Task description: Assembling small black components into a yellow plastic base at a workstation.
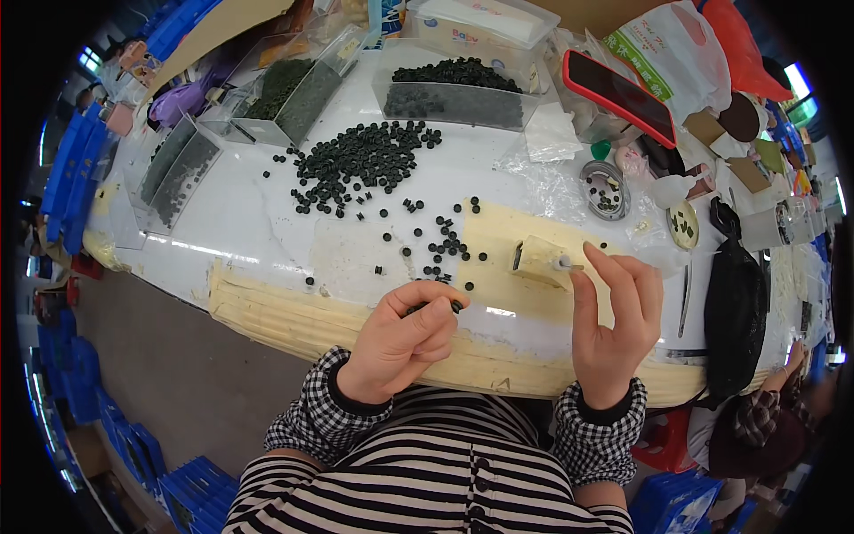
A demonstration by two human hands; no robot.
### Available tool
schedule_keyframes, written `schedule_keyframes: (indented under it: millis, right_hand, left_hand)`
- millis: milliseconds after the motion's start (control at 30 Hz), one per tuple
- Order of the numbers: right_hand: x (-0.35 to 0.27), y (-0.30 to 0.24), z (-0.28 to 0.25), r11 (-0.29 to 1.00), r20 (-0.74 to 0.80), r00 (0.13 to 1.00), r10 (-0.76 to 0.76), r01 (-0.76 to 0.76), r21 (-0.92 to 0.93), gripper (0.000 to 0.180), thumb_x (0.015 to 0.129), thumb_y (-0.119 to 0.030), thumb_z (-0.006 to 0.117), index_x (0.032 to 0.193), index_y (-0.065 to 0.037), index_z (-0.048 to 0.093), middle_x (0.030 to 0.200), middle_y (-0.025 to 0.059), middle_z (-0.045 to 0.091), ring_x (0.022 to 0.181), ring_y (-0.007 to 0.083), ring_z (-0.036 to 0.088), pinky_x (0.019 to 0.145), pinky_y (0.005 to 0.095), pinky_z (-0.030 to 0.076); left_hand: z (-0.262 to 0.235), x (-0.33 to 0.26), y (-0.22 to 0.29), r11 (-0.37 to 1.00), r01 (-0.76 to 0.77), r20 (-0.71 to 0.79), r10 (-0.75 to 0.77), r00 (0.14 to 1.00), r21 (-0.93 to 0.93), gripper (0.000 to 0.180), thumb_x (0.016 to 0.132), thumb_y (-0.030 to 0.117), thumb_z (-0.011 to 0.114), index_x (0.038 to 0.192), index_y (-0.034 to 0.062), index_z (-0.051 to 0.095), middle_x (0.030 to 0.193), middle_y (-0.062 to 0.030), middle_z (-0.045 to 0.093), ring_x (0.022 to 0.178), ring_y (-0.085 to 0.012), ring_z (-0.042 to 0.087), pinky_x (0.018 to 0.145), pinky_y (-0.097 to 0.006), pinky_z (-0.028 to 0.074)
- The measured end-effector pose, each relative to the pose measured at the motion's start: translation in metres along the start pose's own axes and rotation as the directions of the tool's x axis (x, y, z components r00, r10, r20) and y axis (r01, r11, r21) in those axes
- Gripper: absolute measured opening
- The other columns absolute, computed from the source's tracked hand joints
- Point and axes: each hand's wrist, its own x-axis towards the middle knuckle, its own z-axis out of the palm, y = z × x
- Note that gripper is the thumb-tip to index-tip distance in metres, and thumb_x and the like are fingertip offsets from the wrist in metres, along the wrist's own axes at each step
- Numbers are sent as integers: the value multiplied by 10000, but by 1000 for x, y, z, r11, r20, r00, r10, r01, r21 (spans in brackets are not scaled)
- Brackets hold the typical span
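A small black round rubber part [455, 306] sits pinched at the fingertips of the left hand [402, 338] just above the table's near edge, while the right hand [616, 322] holds a thin pin [569, 265] (its tip pale and metallic) against a small cream block [539, 259].

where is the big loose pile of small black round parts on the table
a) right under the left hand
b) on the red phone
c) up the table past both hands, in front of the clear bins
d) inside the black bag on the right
c: the pile of small black round parts lies loose on the white table beyond both hands, just in front of the clear bins.
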Motion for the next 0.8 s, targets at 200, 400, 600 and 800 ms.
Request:
schedule_keyframes:
  millis: [200, 400, 600, 800]
  right_hand:
    - [-12, -34, 5, 956, 56, 993, -105, 86, 280, 299, 640, -17, 792, 919, -53, 689, 773, 52, 588, 667, 219, 545, 563, 312, 436]
    - [-12, -41, 19, 931, 17, 990, -138, 124, 343, 302, 621, -27, 807, 896, -52, 685, 762, 49, 607, 648, 211, 561, 550, 295, 449]
    - [-15, -41, 22, 910, 35, 995, -90, 68, 409, 273, 631, -6, 798, 877, -44, 685, 758, 52, 616, 652, 208, 574, 549, 291, 452]
    - [-16, -35, 21, 882, 79, 990, -117, 68, 466, 262, 637, 12, 784, 878, -37, 693, 765, 56, 622, 660, 208, 594, 548, 288, 467]
  left_hand:
    - [9, 3, -6, 1000, -27, -52, 27, 998, 4, 214, 968, 129, 543, 1125, 1, 610, 605, 53, 392, 507, -44, 276, 468, -212, 233]
    - [13, 2, -6, 1000, 5, -43, -5, 999, -13, 240, 964, 139, 553, 1152, 7, 620, 588, 65, 390, 500, -37, 269, 461, -210, 224]
    - [13, 3, -4, 999, 34, -29, -35, 999, -28, 235, 960, 119, 556, 1152, 0, 622, 593, 67, 403, 499, -33, 271, 453, -206, 215]
    - [11, 1, 0, 995, 90, -22, -91, 996, -46, 214, 936, 67, 578, 1131, -1, 634, 618, 54, 443, 502, -28, 282, 451, -204, 216]
